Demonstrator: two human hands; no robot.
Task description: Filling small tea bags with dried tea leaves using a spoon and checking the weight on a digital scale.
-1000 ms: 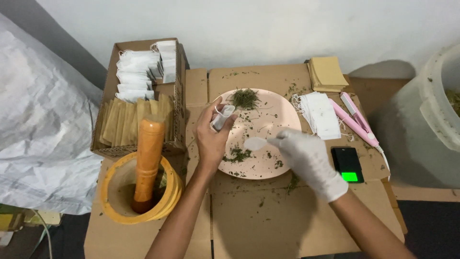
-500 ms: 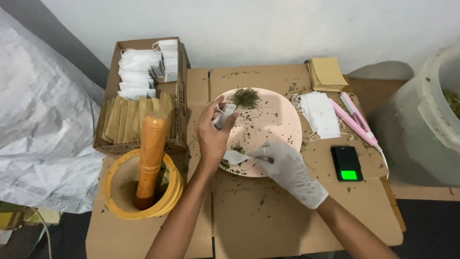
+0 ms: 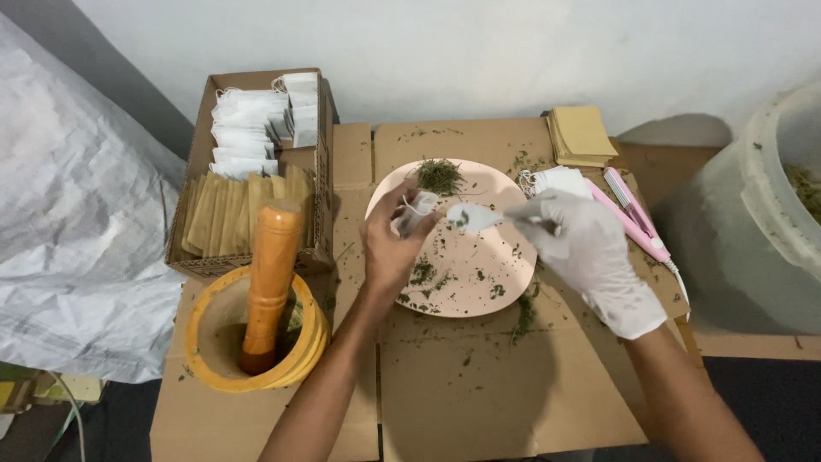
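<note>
My bare left hand (image 3: 389, 248) holds a small white tea bag (image 3: 412, 212) with its mouth up, over the left side of a pink plate (image 3: 505, 274). In a white glove, my right hand (image 3: 581, 248) grips a white plastic spoon (image 3: 475, 219). The spoon's bowl carries a few green herb bits and sits right beside the bag's mouth. Dried green herb is scattered over the plate, with a small heap (image 3: 440, 175) at its far edge.
A yellow mortar (image 3: 224, 359) with an orange wooden pestle (image 3: 267, 274) stands front left. Behind it a cardboard box (image 3: 248, 162) holds white bags and tan envelopes. More tan envelopes (image 3: 581, 134), white bags (image 3: 556, 178), a pink sealer (image 3: 637, 218) and a large tub (image 3: 770, 214) lie right.
My right hand lifted the spoon from the plate's near edge up to the bag's mouth, and now hides the small black scale. My left hand shifted slightly right.
</note>
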